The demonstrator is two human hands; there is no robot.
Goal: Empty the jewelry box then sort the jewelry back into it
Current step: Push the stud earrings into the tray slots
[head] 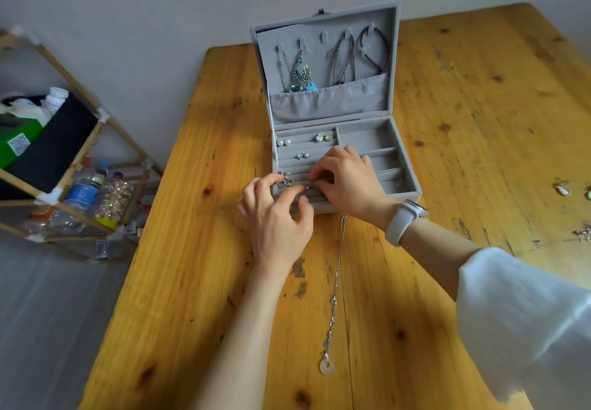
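Seating the small earring (307,187) looks like your step: both hands (315,192) pinch it over the jewelry box (412,185) (ring rolls); press straight down.

The grey velvet jewelry box (332,115) stands open. Earrings (300,73) and necklaces hang inside its lid. A silver pendant necklace (332,307) lies stretched before it.
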